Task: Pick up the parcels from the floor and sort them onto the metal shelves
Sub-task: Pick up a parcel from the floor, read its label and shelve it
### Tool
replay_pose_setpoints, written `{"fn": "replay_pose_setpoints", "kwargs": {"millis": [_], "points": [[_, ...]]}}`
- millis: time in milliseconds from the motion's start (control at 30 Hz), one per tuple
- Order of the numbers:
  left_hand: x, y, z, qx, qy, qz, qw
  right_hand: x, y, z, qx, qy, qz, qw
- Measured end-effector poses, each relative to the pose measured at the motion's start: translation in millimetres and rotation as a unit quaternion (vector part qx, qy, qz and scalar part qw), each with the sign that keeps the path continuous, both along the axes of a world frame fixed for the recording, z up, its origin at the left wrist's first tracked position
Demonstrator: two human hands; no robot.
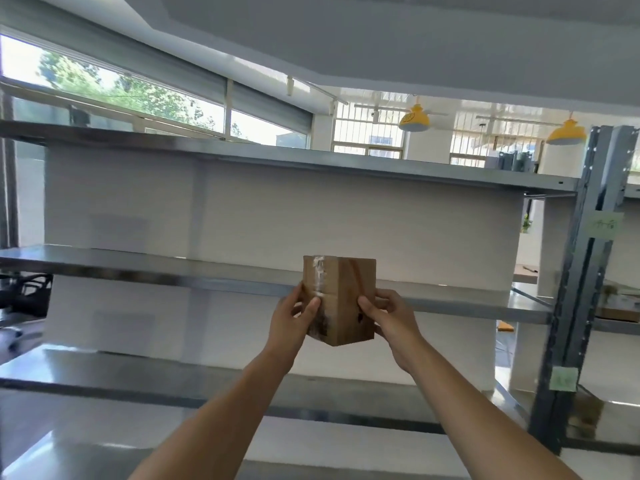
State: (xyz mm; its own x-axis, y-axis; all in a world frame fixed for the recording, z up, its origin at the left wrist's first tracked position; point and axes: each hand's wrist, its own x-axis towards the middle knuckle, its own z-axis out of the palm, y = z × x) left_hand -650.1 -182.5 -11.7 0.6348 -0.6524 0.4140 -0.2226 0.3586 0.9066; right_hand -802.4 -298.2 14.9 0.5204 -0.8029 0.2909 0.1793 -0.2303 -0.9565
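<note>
A small brown cardboard parcel (341, 292) with clear tape down its left face is held up in both hands in front of the metal shelves. My left hand (294, 320) grips its left side, thumb on the taped face. My right hand (388, 318) grips its right side. The parcel hangs at the front edge of the middle metal shelf (138, 268), its top above the shelf board and its bottom below it. The shelf boards in view carry nothing.
An upper shelf (311, 161) and a lower shelf (138, 379) run across the view. A dark metal upright (585, 271) with green paper labels stands at the right. A white wall panel sits behind the shelves. A black chair is at the far left.
</note>
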Motion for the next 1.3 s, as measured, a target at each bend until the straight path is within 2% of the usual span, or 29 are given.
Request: {"fn": "replay_pose_setpoints", "kwargs": {"millis": [300, 400, 600, 800, 967, 1067, 1300], "points": [[17.2, 12.9, -8.7, 0.012, 0.086, 0.003, 0.996, 18.3, 10.8, -2.4, 0.024, -0.019, 0.054, 0.998], [12.2, 11.0, -6.2, 0.026, 0.066, -0.001, 0.997, 22.7, 6.7, -5.3, 0.042, -0.001, 0.030, 0.999], [0.1, 3.4, -2.0, 0.037, 0.051, 0.023, 0.998, 15.4, 5.2, -3.6, 0.071, 0.108, 0.034, 0.991], [-1.5, -8.6, -10.1, 0.055, 0.034, 0.072, 0.995, 15.7, 1.0, -6.5, 0.083, 0.113, 0.020, 0.990], [0.8, -10.4, -13.9, 0.053, 0.115, 0.072, 0.989, 16.0, -4.4, -11.4, 0.049, 0.165, -0.014, 0.985], [2.4, -8.5, -14.6, 0.051, 0.156, 0.060, 0.985, 16.8, -5.1, -14.8, 0.052, 0.162, 0.005, 0.985], [10.1, -3.6, -16.1, 0.065, 0.161, 0.068, 0.983, 30.4, 1.8, -20.7, 0.078, 0.139, 0.037, 0.986]]}}
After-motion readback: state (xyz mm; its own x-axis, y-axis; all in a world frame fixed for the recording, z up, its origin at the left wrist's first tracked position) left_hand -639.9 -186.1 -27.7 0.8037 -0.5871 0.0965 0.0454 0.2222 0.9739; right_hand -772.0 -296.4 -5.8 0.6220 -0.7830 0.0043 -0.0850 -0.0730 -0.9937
